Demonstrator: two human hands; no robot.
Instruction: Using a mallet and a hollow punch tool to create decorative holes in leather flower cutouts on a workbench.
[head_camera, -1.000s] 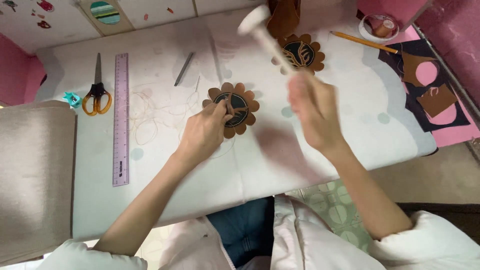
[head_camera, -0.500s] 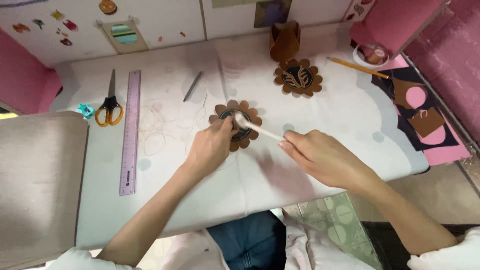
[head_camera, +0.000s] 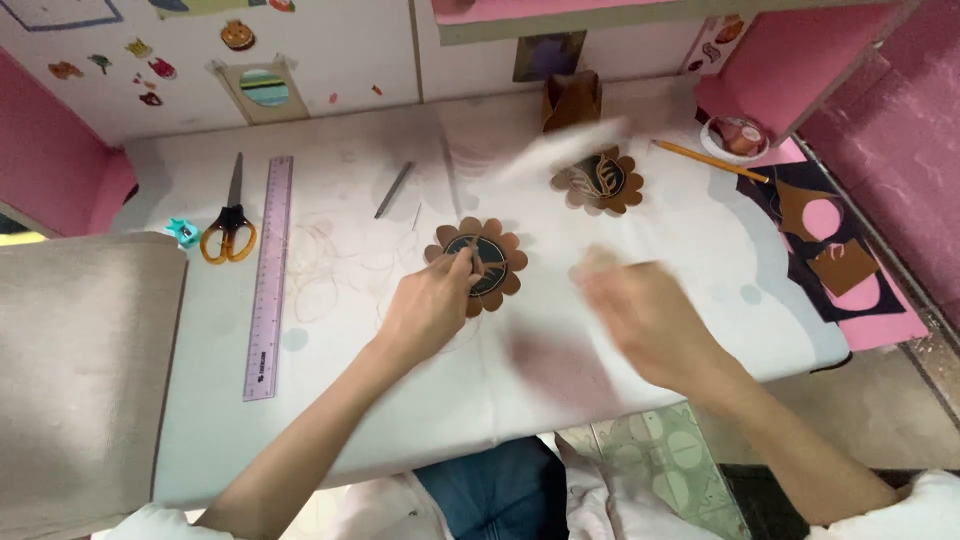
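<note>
1. The left hand presses its fingertips on a brown scalloped paper flower lying flat on the counter — pinning it rather than gripping it.
2. The right hand is raised and blurred; I cannot tell its grip, though a pale blurred stick streaks beyond it.
3. A second paper flower lies past the right hand.
4. Well left of the left hand — a ruler and scissors.
</note>
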